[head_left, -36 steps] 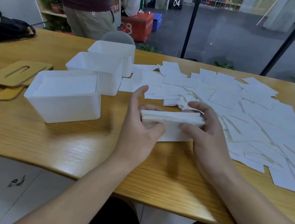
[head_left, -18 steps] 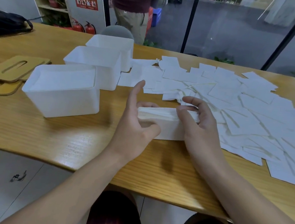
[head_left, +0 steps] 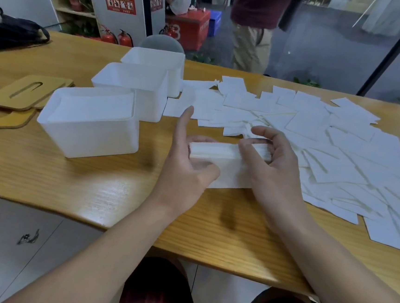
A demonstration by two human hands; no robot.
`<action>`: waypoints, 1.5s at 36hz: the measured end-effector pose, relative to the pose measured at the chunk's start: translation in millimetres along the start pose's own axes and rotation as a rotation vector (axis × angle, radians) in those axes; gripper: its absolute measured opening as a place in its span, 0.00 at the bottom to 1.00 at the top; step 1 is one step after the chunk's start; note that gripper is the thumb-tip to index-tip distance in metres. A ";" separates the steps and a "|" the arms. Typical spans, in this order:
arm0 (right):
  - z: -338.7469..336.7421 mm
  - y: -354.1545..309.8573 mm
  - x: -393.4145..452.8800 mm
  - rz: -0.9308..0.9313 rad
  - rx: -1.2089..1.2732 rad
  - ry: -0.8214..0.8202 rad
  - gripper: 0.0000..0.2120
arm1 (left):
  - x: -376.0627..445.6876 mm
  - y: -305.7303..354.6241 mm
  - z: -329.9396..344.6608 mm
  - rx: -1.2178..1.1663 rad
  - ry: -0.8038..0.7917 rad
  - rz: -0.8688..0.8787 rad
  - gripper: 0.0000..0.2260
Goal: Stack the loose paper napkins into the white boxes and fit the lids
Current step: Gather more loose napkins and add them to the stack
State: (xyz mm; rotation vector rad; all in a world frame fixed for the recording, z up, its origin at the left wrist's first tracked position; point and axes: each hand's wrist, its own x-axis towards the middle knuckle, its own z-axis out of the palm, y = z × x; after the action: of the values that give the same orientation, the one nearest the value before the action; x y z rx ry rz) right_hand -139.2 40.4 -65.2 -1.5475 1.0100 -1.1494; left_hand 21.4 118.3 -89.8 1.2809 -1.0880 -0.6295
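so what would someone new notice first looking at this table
Probably the wide spread of loose paper napkins covering the right half of the wooden table. Next, at the front centre, the left hand and right hand hold a squared-up napkin stack between them. To the left, three open white boxes stand in a row running away from the viewer, with wooden lids lying beside them.
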 end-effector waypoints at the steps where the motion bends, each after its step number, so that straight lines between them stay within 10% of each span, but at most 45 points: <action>1: -0.7 0.3 0.9 -0.003 0.011 0.003 0.14 | 0.4 -1.0 -1.6 0.001 0.003 0.008 0.49; 27: -30.3 4.8 6.1 -0.040 -0.077 -0.360 0.37 | 4.2 -3.8 -1.8 0.049 0.083 -0.036 0.43; 37: -46.0 13.4 14.1 -0.022 -0.133 -0.308 0.16 | 0.7 5.2 -32.4 0.210 -0.081 -0.045 0.40; 54: 16.3 -28.8 -0.5 0.013 0.016 -0.453 0.22 | -26.3 40.4 -139.1 0.190 0.027 -0.040 0.24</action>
State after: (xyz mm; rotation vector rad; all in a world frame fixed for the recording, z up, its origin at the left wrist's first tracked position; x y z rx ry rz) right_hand -121.1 50.8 -39.6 -1.6845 0.7012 -0.7445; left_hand 128.1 211.1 -48.8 1.4731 -1.1225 -0.5464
